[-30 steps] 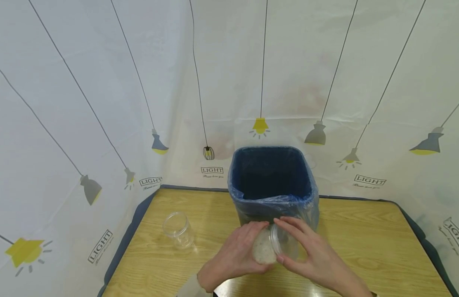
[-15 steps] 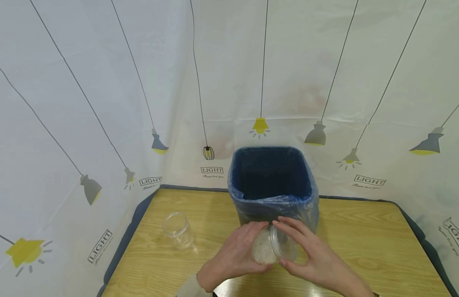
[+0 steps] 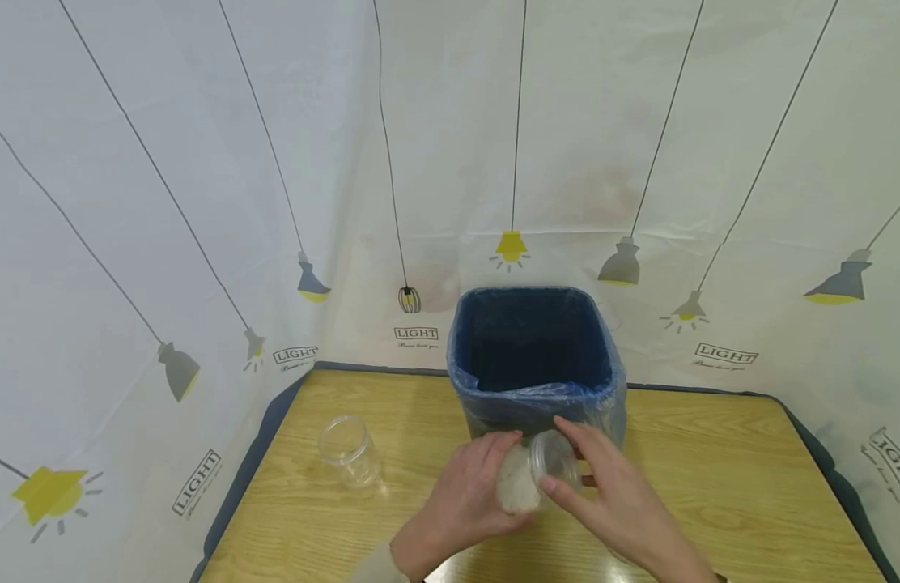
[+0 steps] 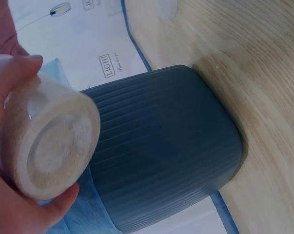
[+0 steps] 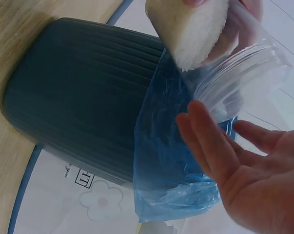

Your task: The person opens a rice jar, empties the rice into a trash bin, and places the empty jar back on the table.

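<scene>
My left hand grips a clear jar of white grains, tilted on its side in front of the bin. Its bottom faces the left wrist camera; the grains are heaped toward that end. Whether the clear ringed end is a lid or the bare mouth, I cannot tell. About that end is my right hand, fingers spread and mostly straight. In the right wrist view its fingertips are close to the ringed edge; contact is unclear. The head view has its thumb in front of the clear end.
Just behind the hands stands a dark blue bin with a thin blue bag folded over its rim. An upright clear jar is at the left on the wooden table. Lamp-printed sheeting encloses the table.
My right hand has loosened from the jar's clear end: its index finger has lifted off the top and its thumb has come over the front. The left hand stays nearly still.
</scene>
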`<state>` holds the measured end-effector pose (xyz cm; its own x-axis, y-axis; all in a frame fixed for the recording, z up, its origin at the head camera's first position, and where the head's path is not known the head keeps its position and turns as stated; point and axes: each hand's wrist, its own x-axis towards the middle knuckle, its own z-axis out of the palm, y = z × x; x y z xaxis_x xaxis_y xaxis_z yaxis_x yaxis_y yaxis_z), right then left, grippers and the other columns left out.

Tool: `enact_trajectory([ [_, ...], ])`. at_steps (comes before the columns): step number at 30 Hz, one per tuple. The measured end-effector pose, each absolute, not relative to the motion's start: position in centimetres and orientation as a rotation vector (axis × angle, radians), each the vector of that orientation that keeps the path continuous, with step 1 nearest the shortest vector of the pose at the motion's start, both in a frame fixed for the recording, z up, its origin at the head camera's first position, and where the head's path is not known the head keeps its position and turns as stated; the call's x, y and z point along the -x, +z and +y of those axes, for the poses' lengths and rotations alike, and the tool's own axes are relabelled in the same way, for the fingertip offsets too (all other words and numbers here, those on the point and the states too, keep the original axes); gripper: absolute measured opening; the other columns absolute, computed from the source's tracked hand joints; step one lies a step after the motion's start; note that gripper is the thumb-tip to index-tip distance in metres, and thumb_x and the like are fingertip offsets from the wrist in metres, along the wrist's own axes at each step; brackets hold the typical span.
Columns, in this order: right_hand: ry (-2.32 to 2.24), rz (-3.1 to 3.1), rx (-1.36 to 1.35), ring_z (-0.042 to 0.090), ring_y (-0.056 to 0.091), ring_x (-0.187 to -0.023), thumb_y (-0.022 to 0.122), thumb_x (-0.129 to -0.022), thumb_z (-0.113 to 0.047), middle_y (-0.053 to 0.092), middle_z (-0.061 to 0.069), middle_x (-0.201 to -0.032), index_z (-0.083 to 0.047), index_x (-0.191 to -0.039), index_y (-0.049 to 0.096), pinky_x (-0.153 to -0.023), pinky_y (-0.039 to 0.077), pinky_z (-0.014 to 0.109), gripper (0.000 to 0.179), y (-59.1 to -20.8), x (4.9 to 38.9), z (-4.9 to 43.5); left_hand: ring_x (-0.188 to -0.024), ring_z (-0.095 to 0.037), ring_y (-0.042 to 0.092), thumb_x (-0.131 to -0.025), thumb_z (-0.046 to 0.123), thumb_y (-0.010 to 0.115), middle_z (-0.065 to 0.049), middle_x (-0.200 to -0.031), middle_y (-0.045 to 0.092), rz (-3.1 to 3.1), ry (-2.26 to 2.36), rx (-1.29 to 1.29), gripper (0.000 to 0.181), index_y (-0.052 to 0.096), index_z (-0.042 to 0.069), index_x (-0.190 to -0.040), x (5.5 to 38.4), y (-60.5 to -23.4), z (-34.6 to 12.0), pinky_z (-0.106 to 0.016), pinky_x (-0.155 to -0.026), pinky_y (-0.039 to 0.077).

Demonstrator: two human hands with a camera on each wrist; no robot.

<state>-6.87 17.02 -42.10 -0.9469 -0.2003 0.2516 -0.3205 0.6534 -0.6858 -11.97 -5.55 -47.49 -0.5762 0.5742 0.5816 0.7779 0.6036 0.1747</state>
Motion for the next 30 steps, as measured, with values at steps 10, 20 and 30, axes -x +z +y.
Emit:
enact_trajectory([
  [10, 1.118, -2.814, -0.402, 0.022, 0.064, -0.113, 0.076, -0.090, -0.055, 0.059, 0.004, -0.139, -0.014, -0.145, 0.055, -0.077, 0.059, 0.031, 0.072, -41.7, 7.0, 16.9, -0.105, -0.019, 0.065, -0.054, 0.050, 0.096, -0.003, -0.120, 0.065, -2.294, -0.466, 1.035, 0.102, 0.056, 0.008, -0.137, 11.7, -48.0, -5.3, -0.035, -0.084, 0.056],
  [20, 0.990, -2.700, -0.657, 0.021, 0.060, -0.123, 0.083, -0.086, -0.046, 0.057, -0.003, -0.143, -0.018, -0.145, 0.057, -0.086, 0.058, 0.042, 0.071, -41.5, 6.7, 17.7, -0.110, -0.017, 0.064, -0.052, 0.053, 0.096, -0.002, -0.124, 0.064, -2.314, -0.514, 1.086, 0.104, 0.055, 0.010, -0.137, 11.7, -48.3, -5.5, -0.033, -0.087, 0.055],
  [30, 0.954, -2.647, -0.822, 0.019, 0.058, -0.128, 0.089, -0.082, -0.036, 0.052, -0.007, -0.148, -0.019, -0.148, 0.055, -0.091, 0.057, 0.043, 0.076, -41.6, 7.0, 18.1, -0.115, -0.017, 0.061, -0.062, 0.050, 0.096, -0.001, -0.131, 0.062, -2.411, -0.666, 1.202, 0.099, 0.051, 0.010, -0.141, 11.9, -47.6, -6.0, -0.033, -0.091, 0.054],
])
